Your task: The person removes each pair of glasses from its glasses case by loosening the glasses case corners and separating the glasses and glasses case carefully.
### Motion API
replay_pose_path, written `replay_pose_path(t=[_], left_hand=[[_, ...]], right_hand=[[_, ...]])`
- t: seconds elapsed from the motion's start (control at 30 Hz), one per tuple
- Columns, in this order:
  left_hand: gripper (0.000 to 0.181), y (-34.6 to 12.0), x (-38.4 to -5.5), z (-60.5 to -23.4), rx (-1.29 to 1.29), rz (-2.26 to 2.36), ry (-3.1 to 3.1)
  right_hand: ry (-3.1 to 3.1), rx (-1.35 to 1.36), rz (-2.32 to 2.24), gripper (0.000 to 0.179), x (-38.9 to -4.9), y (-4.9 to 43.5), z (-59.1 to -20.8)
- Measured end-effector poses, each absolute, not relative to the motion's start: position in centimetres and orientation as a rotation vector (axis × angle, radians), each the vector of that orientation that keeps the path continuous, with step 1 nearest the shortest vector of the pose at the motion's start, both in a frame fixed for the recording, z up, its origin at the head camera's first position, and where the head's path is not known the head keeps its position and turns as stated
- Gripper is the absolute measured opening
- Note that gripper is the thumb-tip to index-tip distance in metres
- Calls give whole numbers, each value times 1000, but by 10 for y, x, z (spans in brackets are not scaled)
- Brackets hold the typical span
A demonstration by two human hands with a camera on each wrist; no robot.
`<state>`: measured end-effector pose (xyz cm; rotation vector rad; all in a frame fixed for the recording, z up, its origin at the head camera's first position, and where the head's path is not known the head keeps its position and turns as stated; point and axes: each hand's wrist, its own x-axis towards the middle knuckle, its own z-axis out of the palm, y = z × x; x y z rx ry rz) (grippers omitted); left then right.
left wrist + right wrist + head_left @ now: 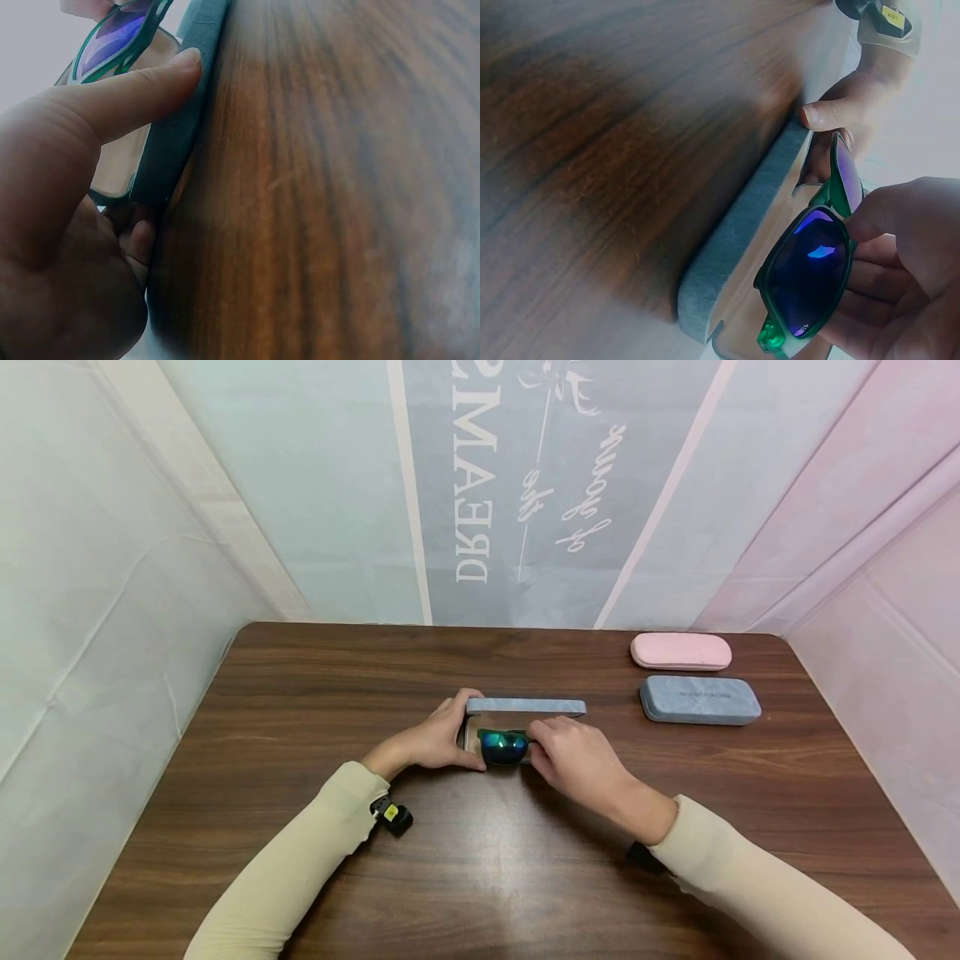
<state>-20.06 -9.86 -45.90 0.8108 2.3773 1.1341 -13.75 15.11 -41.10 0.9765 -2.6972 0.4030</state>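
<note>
A blue-grey glasses case (551, 706) lies with its lid raised at the middle of the table. Around its left end is my left hand (431, 739), its thumb (142, 94) along the front rim and fingers at the back. My right hand (585, 764) pinches green-framed sunglasses (806, 274) with mirrored blue-purple lenses. They are over the case's beige inside (120, 165), lenses tilted toward the front. Much of the case's right part is hidden behind the right hand in the head view.
At the back right of the brown wooden table (300, 677) lie two closed cases, a pink one (681, 652) and a blue-grey one (701, 700) in front of it. A printed cloth (360, 485) hangs behind the table's far edge.
</note>
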Motion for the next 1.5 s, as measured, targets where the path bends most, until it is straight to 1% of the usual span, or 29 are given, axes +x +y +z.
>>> replay_pose_path(t=[0.43,0.83,1.17,1.5], left_hand=[[90,-98,-200,-460,809,1127,2396],[84,-98,-201,-461,811,1098,2402],[92,-98,-201,-460,803,1105,2404],[93,-98,-201,-459,770,1095,2393]], right_hand=[[-2721,1004,460,17,-127,153,-405],[-2713,1084,454,20,-112,150,-402],[-2724,1140,453,14,-103,146,-405],[-2751,1240,521,10,-94,135,-410]])
